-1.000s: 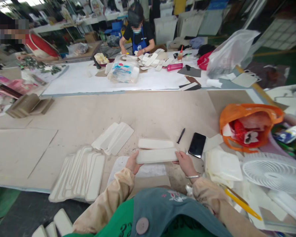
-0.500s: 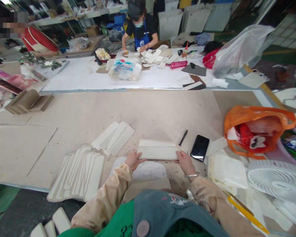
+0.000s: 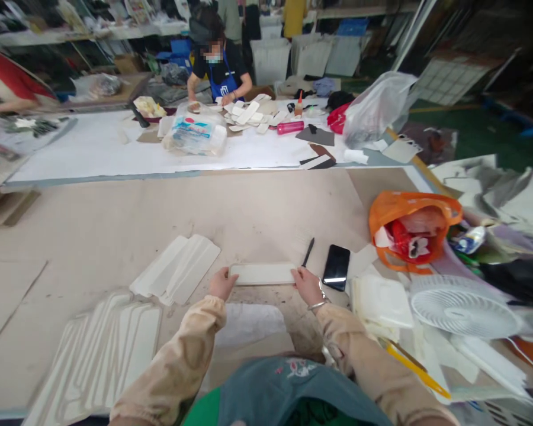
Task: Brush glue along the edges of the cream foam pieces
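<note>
A long pale strip (image 3: 263, 274) with rounded corners lies level between my two hands. My left hand (image 3: 222, 283) is closed on its left end, and my right hand (image 3: 308, 286) grips the right end. To the left, a few pale strips (image 3: 177, 269) lie fanned on the brown-covered table (image 3: 115, 219). Nearer to me at the left, a larger spread of pale rounded pieces (image 3: 102, 349) overlaps. A dark pen (image 3: 308, 252) and a black phone (image 3: 336, 267) lie just beyond and beside my right hand.
At the right are an orange bag (image 3: 382, 213), a white fan (image 3: 466, 307), a white plastic container (image 3: 384, 302) and a yellow-handled tool (image 3: 417, 370). Across the table, a person in a blue apron (image 3: 222, 86) works behind a clear plastic bag (image 3: 195, 133) and heaped pale pieces.
The view has shifted to the right. The two pale strips that showed edge by edge between my hands now look like one, and my hands are closed more tightly around its ends.
</note>
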Available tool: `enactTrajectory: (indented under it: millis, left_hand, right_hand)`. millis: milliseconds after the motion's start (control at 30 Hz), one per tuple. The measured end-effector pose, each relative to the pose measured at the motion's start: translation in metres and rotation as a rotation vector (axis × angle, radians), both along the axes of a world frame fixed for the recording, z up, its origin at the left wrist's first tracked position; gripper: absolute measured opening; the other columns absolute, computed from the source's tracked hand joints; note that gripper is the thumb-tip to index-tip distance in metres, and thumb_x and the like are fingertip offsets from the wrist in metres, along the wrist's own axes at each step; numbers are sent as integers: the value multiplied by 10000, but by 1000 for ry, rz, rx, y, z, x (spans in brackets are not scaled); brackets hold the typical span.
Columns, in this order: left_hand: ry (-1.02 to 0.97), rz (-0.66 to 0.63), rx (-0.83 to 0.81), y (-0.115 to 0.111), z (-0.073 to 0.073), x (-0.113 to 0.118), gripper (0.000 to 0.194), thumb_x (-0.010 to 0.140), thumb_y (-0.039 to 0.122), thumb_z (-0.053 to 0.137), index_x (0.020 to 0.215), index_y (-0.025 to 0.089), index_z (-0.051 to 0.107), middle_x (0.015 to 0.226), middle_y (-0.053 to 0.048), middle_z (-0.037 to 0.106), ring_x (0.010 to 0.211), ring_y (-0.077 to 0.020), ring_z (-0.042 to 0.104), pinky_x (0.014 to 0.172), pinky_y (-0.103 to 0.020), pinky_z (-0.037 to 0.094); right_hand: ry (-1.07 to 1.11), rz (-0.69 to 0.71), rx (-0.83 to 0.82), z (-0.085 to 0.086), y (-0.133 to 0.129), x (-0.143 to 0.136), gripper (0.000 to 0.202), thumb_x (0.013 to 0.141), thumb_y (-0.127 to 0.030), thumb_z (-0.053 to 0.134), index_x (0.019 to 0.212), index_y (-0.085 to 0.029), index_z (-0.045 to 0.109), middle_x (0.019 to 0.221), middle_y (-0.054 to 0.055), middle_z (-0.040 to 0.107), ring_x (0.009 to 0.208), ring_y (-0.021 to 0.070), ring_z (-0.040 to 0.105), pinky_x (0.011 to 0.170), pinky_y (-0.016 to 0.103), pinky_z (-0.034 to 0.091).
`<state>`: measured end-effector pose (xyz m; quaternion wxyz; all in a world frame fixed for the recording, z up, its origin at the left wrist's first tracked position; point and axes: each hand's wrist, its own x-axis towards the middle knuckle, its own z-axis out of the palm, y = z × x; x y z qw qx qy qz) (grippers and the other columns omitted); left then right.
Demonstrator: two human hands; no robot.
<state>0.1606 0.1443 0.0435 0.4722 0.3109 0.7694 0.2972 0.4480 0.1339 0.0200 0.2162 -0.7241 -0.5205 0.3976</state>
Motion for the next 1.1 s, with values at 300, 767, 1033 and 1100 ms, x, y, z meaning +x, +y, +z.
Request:
enactTrajectory:
  millis: [300,767,1033,1100]
  left_hand:
    - [391,-258,110,-4,-7,-3,466,673,420,662,1042,136,638,1053,-128,623,822,-256,629,918,-431,456]
    - [792,-430,489,-100,-101,-84,400,786,460,441,989,204,669,1109,-155,615,1118,-340,563,1024,-482,442]
    - [869,-447,436,-109,-113,-81,406,786,403,435,1085,247,661,1137,-139,642,1166,-380,550,1022,-556,425]
    - [883,-458,440,-110,-114,-81,416,795,401,428,1107,244,654,1159,-141,636,1178,-382,548,1025,-556,426]
  right_hand:
    - [-261,-46,128,-6,6,28,321,869,-377,584,1112,-170,620,1038,108,666,1006,233,608,906,327,446]
    - [-557,-341,-100,-41,11,80,911,768,-373,667,1499,-26,249,1433,285,339,1343,399,351,1094,447,263]
    - [-594,-401,-133,-43,16,81,886,762,-379,615,1512,-76,254,1338,229,415,1238,374,430,1035,445,334]
    - [-600,-418,-141,-44,18,81,895,748,-365,616,1515,-78,252,1303,225,434,1216,375,441,1014,451,350]
